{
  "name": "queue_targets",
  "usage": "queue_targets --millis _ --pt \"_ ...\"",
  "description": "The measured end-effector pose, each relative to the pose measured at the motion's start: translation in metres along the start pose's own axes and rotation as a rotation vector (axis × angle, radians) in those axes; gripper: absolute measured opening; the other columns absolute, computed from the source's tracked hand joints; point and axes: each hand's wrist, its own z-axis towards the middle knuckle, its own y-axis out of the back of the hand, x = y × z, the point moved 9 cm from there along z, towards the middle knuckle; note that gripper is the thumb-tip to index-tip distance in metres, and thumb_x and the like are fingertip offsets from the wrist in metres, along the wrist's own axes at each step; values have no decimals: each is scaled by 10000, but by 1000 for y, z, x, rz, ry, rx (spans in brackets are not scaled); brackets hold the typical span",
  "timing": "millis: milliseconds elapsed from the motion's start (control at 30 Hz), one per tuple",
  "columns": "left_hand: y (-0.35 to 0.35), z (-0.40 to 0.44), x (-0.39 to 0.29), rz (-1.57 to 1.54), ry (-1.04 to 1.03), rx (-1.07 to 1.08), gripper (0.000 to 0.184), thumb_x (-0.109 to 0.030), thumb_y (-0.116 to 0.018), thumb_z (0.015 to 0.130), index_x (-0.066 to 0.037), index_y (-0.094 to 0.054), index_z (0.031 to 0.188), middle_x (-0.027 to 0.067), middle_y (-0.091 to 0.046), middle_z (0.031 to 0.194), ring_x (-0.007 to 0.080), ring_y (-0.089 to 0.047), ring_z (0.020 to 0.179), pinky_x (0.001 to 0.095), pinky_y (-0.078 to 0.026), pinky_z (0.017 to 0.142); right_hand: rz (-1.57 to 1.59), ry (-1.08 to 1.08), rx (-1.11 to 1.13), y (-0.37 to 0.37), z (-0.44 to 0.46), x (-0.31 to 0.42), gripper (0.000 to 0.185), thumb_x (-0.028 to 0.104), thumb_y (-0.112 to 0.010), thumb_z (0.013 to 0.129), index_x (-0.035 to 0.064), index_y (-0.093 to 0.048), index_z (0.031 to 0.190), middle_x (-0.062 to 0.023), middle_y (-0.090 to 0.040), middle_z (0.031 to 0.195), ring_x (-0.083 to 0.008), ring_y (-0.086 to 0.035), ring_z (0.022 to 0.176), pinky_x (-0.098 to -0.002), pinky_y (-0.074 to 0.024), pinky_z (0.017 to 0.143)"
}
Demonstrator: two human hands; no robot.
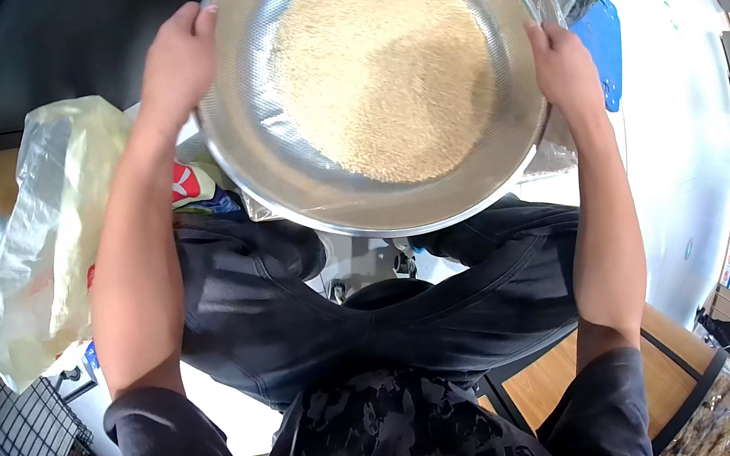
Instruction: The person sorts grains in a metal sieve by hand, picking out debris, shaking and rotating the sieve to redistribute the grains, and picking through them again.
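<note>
"What lies furthest left?"
"A translucent plastic bag (55, 236). Next, your left hand (182, 62) is curled around the upper-left rim of the metal sieve (381, 211), which you hold above your black trousers (305, 331)."

"And rightward?"
"Pale grain (389, 73) covers most of the mesh, leaving its left edge bare. Your right hand (566, 70) clasps the right rim. Expect a stiff, smooth frame and a weighty, loose load that slides if tipped; opposite rim edges suit your hold."

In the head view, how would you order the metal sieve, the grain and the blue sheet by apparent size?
1. Metal sieve
2. Grain, lying inside it
3. Blue sheet, only its visible part judged
</note>
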Motion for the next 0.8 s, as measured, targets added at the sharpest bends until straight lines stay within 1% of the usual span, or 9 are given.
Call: queue_targets --millis 200,300,367,533,567,633,667,733,800 --pt "3 -14 2 105 -4 -36 405 -352 -491 1061 15 -656 1024 300 -692 1033 511 -639 1038 532 -513 899 -96 -3 38 -15 -2 11 485 451 -451 1072 50 -719 1125 -265 -721 1109 -478 -669 1074 -532 -513 949" --pt "-3 -12 18 -314 283 123 403 -351 -493 1060 14 -655 1008 294 -696 1009 518 -639 1016 535 -514 892 -13 4 62 -12 -7 12 492 461 -455 1071 50 -719 1132 -263 -722 1114 -476 -672 1072 -528 -516 948" --pt "-12 -19 -16 104 -65 -127 380 -339 -525 1060 27 -619 1024 268 -663 910 447 -657 910 456 -514 837 -56 -25 14 -11 8 -19 520 472 -422 1080 46 -721 1110 -262 -728 1077 -482 -679 1035 -536 -526 913" --pt "11 -8 14 1 10 -62 398 -335 -545 1070 34 -604 934 151 -590 748 220 -509 678 378 -461 693 -63 56 18 -16 -8 16 531 452 -402 1090 24 -715 1062 -263 -731 1018 -485 -685 983 -561 -525 883" --pt "13 -7 11 9 3 -57 398 -335 -545 1070 34 -604 934 151 -590 748 220 -509 678 378 -461 693 -56 47 19 -16 -11 17 531 452 -402 1090 24 -715 1062 -263 -731 1018 -485 -685 983 -561 -525 883" --pt "19 -10 18 35 50 -70 400 -375 -530 1048 0 -640 962 230 -662 848 418 -629 802 454 -506 765 -32 44 30 -15 -14 23 526 451 -415 1086 18 -712 1048 -271 -727 996 -485 -685 974 -559 -524 884" --pt "19 -12 19 34 55 -73 400 -375 -530 1048 0 -640 962 230 -662 848 418 -629 802 454 -506 765 -33 50 31 -14 -15 25 526 451 -415 1086 18 -712 1048 -271 -727 996 -485 -685 974 -559 -524 884" --pt "16 -15 15 -18 22 -86 404 -334 -543 1080 23 -573 894 88 -496 700 154 -437 667 340 -434 661 -67 30 6 -11 -14 24 525 448 -424 1083 9 -710 1043 -282 -722 985 -488 -684 967 -551 -527 881" --pt "14 -15 13 0 45 -77 402 -331 -543 1080 24 -573 895 83 -500 700 151 -437 669 339 -434 661 -68 30 22 -11 -13 24 526 447 -424 1082 7 -711 1047 -283 -722 987 -487 -684 971 -548 -528 880"
